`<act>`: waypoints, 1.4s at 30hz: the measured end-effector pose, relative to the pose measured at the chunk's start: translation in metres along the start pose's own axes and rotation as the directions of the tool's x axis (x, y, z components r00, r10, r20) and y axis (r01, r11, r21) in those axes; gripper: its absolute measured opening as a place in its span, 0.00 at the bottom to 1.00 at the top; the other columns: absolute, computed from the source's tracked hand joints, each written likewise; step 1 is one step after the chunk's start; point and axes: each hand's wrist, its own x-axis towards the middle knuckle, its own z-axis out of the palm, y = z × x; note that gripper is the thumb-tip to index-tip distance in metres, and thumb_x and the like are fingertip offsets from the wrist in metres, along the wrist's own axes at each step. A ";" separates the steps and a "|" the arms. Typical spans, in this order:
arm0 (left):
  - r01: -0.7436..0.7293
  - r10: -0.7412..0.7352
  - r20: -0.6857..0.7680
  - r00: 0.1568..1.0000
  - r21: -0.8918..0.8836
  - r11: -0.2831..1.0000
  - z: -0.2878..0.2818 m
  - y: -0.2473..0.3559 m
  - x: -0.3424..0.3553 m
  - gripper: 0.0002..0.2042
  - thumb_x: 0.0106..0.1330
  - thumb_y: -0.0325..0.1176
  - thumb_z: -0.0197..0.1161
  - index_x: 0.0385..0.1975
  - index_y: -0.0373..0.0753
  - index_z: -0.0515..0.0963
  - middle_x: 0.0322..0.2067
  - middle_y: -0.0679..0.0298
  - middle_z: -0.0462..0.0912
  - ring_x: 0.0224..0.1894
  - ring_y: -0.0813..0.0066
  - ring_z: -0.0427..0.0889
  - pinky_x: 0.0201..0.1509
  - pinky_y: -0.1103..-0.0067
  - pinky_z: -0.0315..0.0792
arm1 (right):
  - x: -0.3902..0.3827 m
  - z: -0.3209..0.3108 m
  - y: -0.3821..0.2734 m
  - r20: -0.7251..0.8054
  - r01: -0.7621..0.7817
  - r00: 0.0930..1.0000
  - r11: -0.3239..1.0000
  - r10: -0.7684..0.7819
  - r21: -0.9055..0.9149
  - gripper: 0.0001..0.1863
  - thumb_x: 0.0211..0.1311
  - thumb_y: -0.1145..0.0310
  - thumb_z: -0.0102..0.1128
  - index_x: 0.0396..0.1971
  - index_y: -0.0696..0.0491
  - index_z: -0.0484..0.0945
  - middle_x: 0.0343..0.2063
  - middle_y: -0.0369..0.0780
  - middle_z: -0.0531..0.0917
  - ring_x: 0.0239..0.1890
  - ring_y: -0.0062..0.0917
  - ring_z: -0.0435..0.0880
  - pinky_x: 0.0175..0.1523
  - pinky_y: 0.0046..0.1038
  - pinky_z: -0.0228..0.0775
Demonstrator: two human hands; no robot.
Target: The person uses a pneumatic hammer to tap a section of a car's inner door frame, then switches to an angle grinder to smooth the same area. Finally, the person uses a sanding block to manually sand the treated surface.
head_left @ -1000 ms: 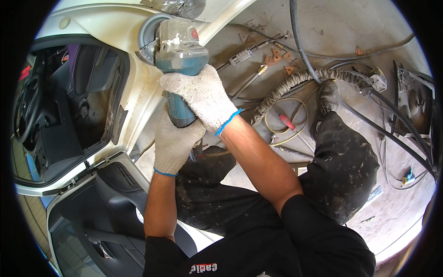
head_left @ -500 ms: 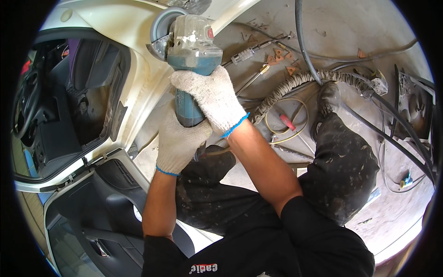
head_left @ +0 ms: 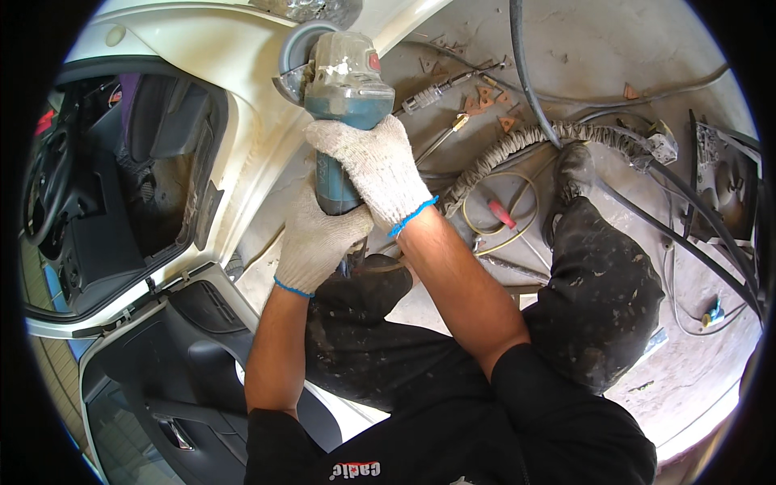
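Observation:
An angle grinder [head_left: 347, 95] with a teal body, a dusty grey head and a round disc behind a guard is held up beside a cream car body [head_left: 259, 105]. My right hand [head_left: 370, 166], in a white knitted glove with a blue cuff, wraps round the grinder just behind its head. Lower down, my left hand [head_left: 319, 242], gloved alike, is closed round the rear of the handle. The disc [head_left: 305, 52] is close to the car's panel; whether it touches I cannot tell. The gloves hide part of the handle.
An open car door [head_left: 186, 380] stands at lower left, below the door opening. On the floor at right lie a cloth-wrapped hose bundle [head_left: 558, 133], black cables [head_left: 687, 210], small triangular metal pieces [head_left: 485, 97], a red-handled tool [head_left: 501, 213] and a dark metal part [head_left: 727, 182].
The grinder and both hands have shifted slightly right and a little downward. My grip on it looks the same.

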 end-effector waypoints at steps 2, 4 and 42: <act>-0.003 0.003 0.002 1.000 -0.008 1.000 0.000 -0.003 0.002 0.22 0.52 0.32 0.73 0.46 0.34 0.75 0.34 0.64 0.82 0.34 0.80 0.80 0.39 0.79 0.75 | 0.002 -0.002 0.003 -0.005 0.053 0.999 0.998 -0.054 -0.033 0.15 0.53 0.67 0.70 0.38 0.59 0.81 0.27 0.39 0.82 0.28 0.23 0.82 0.36 0.27 0.76; 0.093 -0.092 0.031 0.995 -0.040 0.995 0.001 0.005 0.002 0.23 0.52 0.32 0.74 0.47 0.33 0.75 0.34 0.65 0.82 0.34 0.81 0.79 0.39 0.80 0.75 | 0.006 -0.005 0.005 0.017 0.041 0.999 0.998 -0.041 0.040 0.15 0.53 0.67 0.70 0.38 0.59 0.80 0.27 0.39 0.82 0.27 0.23 0.82 0.35 0.27 0.76; 0.135 -0.113 0.144 0.983 -0.156 0.978 0.010 -0.010 0.022 0.36 0.50 0.30 0.77 0.59 0.35 0.67 0.52 0.60 0.79 0.53 0.73 0.79 0.57 0.76 0.74 | 0.013 -0.010 -0.002 -0.136 0.114 0.980 0.973 -0.143 -0.203 0.28 0.43 0.65 0.72 0.44 0.62 0.74 0.36 0.48 0.84 0.40 0.34 0.85 0.49 0.31 0.75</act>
